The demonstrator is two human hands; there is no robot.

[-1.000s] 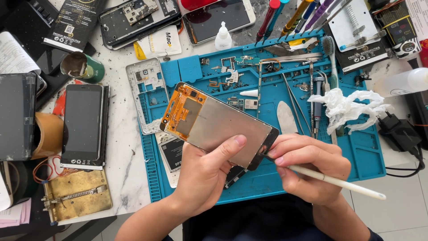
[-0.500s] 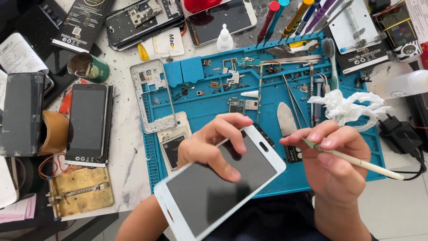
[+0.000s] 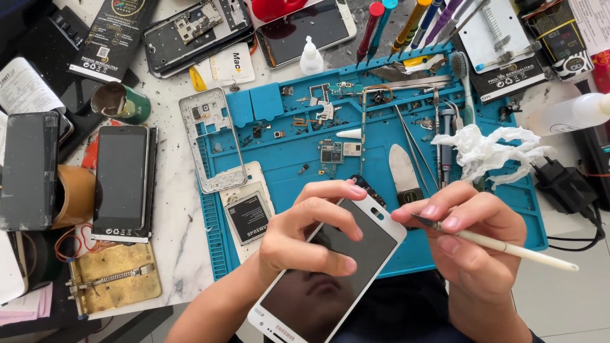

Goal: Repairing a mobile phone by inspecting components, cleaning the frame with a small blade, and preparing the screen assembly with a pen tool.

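My left hand (image 3: pixel 305 238) grips a white-framed phone screen (image 3: pixel 330 279), glass side up, low over the front edge of the blue repair mat (image 3: pixel 286 159). Fingers wrap over its upper half and the thumb presses on the dark glass. My right hand (image 3: pixel 473 244) pinches a thin white-handled tool (image 3: pixel 508 248), with its dark metal tip pointing at the screen's top right corner. A white phone frame (image 3: pixel 213 140) lies on the mat's left edge, and a battery in a cream back cover (image 3: pixel 249 213) lies just below it.
Tweezers, a metal spudger (image 3: pixel 403 174), small circuit boards and screws lie on the mat. Crumpled white tissue (image 3: pixel 486 152) sits at the right. Other phones (image 3: pixel 121 181), a brass clamp plate (image 3: pixel 114 279), screwdrivers and a black charger (image 3: pixel 565 190) surround the mat.
A second ago the screen's orange-brown back faced up; my left hand flipped it glass side up and drew it nearer. The right hand's tool now points at its corner.
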